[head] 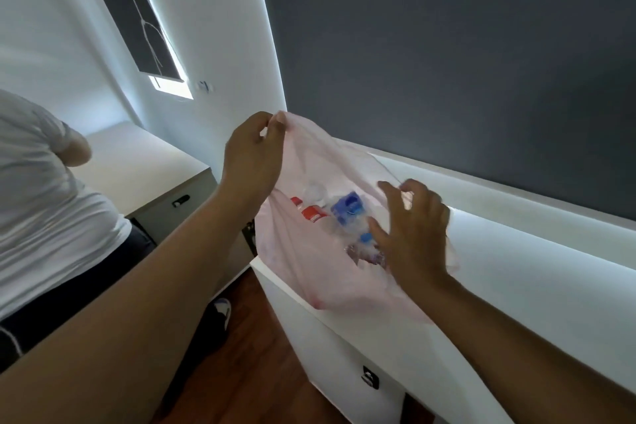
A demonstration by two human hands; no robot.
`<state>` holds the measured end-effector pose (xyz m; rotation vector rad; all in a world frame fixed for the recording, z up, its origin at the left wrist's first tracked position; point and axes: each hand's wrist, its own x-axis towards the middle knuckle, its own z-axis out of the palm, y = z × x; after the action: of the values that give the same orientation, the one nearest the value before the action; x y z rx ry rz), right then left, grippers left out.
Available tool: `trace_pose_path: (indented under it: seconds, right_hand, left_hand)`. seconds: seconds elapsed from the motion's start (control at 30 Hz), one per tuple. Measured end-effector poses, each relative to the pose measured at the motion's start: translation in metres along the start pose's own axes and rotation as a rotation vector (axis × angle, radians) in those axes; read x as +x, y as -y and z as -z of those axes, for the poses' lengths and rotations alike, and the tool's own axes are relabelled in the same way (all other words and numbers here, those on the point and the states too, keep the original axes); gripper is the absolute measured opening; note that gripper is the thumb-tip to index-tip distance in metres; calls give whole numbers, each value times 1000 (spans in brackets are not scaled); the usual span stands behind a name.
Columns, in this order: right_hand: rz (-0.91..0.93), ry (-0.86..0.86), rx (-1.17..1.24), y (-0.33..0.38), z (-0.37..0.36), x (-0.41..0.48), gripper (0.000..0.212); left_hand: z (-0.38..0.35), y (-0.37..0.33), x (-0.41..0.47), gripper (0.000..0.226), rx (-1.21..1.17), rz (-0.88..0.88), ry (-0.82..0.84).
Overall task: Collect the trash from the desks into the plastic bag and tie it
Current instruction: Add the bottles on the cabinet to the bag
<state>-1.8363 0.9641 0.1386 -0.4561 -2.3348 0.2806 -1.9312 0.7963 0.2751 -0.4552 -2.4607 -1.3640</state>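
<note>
White tabletop carries the pink plastic bag at its left edge, with bottles inside. At 3 o'clock the right hand, fingers spread, meets the rim, its grip unclear. At 11 o'clock the left hand pinches the rim. Collecting seems done; next, gather both rims and knot.

The left grip pinches one rim of a pale pink plastic bag and lifts it high. The right grip holds the opposite rim with curled fingers, so the mouth gapes. Inside lie crumpled bottles, one with a red label and one with a blue label. The bag's bottom rests on the white table below a dark wall. At left stands a person in a white shirt, beside another table.
</note>
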Motion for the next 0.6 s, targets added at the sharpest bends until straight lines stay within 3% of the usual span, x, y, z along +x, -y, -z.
trace_pose_path:
  seconds: [0.07,0.13,0.2,0.3,0.43,0.53,0.6]
  right_hand:
    - [-205,46,-87,-27,-3,-10,78]
    - [-491,314,-26,-62,-5,-16,68]
    - [-732,619,325,-93,9,-13,31]
    - [-747,846,735,-135,54,0,22]
    - [-770,756,829,-177,114,18,23]
    - [-842,473,996,-195,138,27,20]
    - [-864,283,1111,-208,159,28,21]
  left_hand:
    - [7,1,0,28,-14,4,47]
    - [17,0,-1,28,-21,15,180]
    - [34,-6,-2,29,35,6,405]
    - [58,-15,2,20,158,-16,702]
    - [50,-36,2,22,189,-20,856]
    - [37,-53,-6,42,166,-48,1038]
    - [21,-60,-15,52,293,-134,1132]
